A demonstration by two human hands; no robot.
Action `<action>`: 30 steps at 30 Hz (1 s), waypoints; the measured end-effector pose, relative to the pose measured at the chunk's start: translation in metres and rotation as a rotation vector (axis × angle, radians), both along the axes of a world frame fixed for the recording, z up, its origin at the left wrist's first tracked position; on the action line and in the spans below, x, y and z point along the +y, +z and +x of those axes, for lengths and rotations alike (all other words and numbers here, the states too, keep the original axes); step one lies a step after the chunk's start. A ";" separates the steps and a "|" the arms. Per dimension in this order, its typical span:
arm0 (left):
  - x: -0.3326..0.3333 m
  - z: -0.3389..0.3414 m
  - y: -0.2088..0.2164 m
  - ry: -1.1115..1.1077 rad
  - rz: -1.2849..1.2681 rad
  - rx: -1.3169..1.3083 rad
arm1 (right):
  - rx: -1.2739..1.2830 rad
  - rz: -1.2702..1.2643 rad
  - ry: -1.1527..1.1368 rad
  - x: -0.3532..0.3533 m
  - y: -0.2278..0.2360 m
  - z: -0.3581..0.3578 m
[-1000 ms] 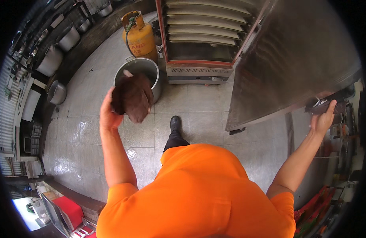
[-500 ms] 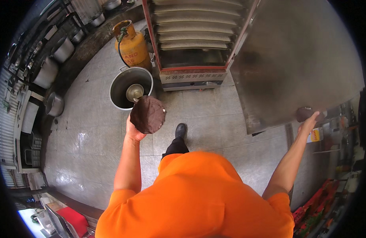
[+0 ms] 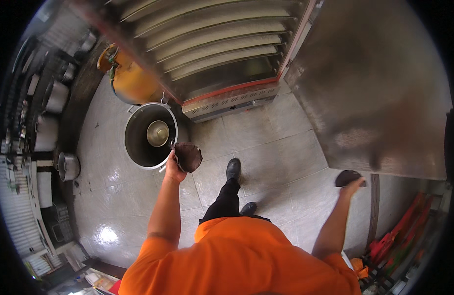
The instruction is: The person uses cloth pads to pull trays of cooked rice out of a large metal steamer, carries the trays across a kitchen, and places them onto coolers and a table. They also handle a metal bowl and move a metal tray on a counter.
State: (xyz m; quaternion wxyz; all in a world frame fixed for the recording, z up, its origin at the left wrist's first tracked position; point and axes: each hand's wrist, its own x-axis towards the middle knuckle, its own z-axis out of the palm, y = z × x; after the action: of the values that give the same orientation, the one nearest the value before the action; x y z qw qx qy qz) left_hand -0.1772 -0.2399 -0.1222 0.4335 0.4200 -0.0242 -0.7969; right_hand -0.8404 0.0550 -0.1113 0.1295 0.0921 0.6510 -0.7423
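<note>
My left hand (image 3: 174,172) grips a round dark-brown pot holder (image 3: 189,158) with a puckered edge, in front of a big metal pot (image 3: 135,158). A shallow metal bowl (image 3: 158,133) sits inside that pot. Out to the right, my right hand (image 3: 354,188) is closed on a second dark-brown pot holder (image 3: 347,178), below the lower edge of a steel door (image 3: 379,108). That door stands swung out from a tall steel cabinet (image 3: 229,105) with several slatted shelves and a red-framed opening.
A yellow gas cylinder (image 3: 133,81) stands behind the pot, close to the cabinet's left side. Several metal pots (image 3: 56,97) line a shelf at far left, and a small pot (image 3: 68,166) is on the tiled floor. Red items (image 3: 396,228) lie at the lower right.
My right hand with its pot holder has moved left and down, away from the door's face. The view has turned, and the big pot now appears nearer my left hand. A second shoe has come into view.
</note>
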 end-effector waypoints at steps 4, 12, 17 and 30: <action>-0.109 -0.020 -0.035 0.006 -0.035 -0.014 | -0.628 -0.061 0.357 -0.098 -0.087 0.116; -0.295 -0.074 -0.042 0.164 -0.307 -0.087 | -0.650 -0.430 0.619 -0.451 -0.071 0.174; -0.339 -0.071 -0.050 0.177 -0.191 -0.151 | -0.480 -0.168 0.754 -0.584 -0.016 0.179; -0.349 -0.018 -0.113 -0.179 -1.032 -1.257 | -0.244 -0.106 0.622 -0.627 -0.057 0.187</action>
State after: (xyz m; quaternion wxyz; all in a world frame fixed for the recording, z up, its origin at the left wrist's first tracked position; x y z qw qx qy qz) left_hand -0.1956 -0.5886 -0.2347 0.4124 0.5324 -0.6601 -0.3328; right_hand -0.6532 -0.5719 -0.1686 0.4314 -0.0299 0.5879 -0.6836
